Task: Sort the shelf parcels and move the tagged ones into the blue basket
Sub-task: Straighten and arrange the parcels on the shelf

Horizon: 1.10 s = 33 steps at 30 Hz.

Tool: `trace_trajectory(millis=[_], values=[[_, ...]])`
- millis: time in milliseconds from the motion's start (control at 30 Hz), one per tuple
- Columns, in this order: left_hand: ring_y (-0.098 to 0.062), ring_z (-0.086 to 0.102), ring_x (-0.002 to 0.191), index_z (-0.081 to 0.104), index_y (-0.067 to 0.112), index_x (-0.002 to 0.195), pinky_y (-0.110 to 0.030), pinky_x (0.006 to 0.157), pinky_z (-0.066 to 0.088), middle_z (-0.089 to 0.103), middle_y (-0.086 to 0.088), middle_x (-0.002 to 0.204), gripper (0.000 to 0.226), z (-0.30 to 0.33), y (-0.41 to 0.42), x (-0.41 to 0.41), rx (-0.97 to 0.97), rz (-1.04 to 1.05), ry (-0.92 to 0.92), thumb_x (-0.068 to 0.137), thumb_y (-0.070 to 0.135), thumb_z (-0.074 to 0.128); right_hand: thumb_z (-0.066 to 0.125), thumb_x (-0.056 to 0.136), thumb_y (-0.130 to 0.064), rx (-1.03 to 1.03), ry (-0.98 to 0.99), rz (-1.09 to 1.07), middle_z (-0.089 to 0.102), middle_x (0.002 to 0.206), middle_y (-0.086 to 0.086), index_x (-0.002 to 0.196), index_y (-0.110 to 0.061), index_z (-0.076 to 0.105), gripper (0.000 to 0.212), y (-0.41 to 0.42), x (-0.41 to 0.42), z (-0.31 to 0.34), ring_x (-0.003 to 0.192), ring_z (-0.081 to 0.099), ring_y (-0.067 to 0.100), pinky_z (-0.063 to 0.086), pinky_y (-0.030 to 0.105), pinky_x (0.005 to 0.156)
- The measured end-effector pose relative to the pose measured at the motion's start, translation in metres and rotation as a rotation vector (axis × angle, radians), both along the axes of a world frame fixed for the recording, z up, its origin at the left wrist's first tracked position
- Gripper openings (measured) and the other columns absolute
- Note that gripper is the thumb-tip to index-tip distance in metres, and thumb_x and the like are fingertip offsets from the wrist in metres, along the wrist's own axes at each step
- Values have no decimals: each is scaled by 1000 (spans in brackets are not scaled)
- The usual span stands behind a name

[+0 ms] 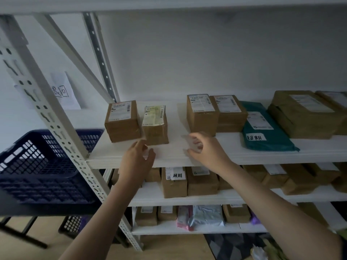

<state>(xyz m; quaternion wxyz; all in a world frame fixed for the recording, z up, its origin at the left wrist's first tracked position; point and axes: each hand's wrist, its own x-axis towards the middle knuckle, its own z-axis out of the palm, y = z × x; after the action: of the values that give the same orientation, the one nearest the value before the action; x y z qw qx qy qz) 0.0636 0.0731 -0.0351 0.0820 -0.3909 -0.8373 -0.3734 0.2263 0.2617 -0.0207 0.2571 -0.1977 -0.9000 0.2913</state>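
Above the near edge of the top shelf (262, 156), both hands hang with fingers loosely curled and holding nothing: the left hand (136, 156) just in front of the small taped box (155, 126), the right hand (206, 151) in the gap in front of the taller brown box (201, 115). Neither hand plainly touches a parcel. The tagged piece on this shelf is the teal mailer (266, 128), a flat soft bag lying to the right of the right hand, with its white handwritten tag (255, 137) at its near end. Its long axis runs from near to far, slightly slanted, and its far part tucks in beside the stacked brown boxes. The right hand is clearly the nearer one; the left hand is well apart from it, with the taller brown box between. The blue basket (28, 160) sits on the far left, beyond the perforated upright (56, 124), so the mailer would have to travel leftward across the whole shelf front. A second tagged parcel, a brown box with a white tag (174, 182), stands on the shelf below, between the forearms. My judgement is that the next move calls for the right hand to reach right and take the mailer by its near end.
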Motion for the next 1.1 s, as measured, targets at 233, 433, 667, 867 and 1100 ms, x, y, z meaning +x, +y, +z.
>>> trace_trajectory(millis=[233,433,667,867,1100], values=[[-17,63,102,63,15,119,-37,88,55,67,-1,111,33,9,41,53,-1,-120,-43,90,29,67,72,90,-25,60,52,-106,61,119,-4,131,-16,61,43,37,56,7,103,59,7,54,28,91],[-19,60,110,55,16,134,-32,89,51,61,-2,126,47,24,73,62,-119,-204,16,91,32,65,69,91,-34,113,-90,-152,57,129,1,138,-13,54,53,58,63,11,113,58,17,51,33,94],[-21,57,118,49,13,140,-35,99,48,55,-4,135,57,31,111,37,-205,-248,45,91,36,64,67,91,-36,110,-142,-188,58,129,1,137,-14,55,52,77,46,17,117,56,19,47,33,98],[-23,53,123,41,12,144,-37,101,46,51,-4,138,70,27,138,16,-317,-271,42,89,48,64,67,89,-40,151,-193,-212,58,101,-1,100,-17,61,26,92,23,17,91,59,18,53,37,79],[-22,55,106,52,13,122,-39,85,52,56,-4,115,46,28,159,6,-304,-293,67,87,39,66,66,91,-41,189,-216,-198,61,106,0,108,-17,62,30,98,1,16,93,60,15,41,27,71]])
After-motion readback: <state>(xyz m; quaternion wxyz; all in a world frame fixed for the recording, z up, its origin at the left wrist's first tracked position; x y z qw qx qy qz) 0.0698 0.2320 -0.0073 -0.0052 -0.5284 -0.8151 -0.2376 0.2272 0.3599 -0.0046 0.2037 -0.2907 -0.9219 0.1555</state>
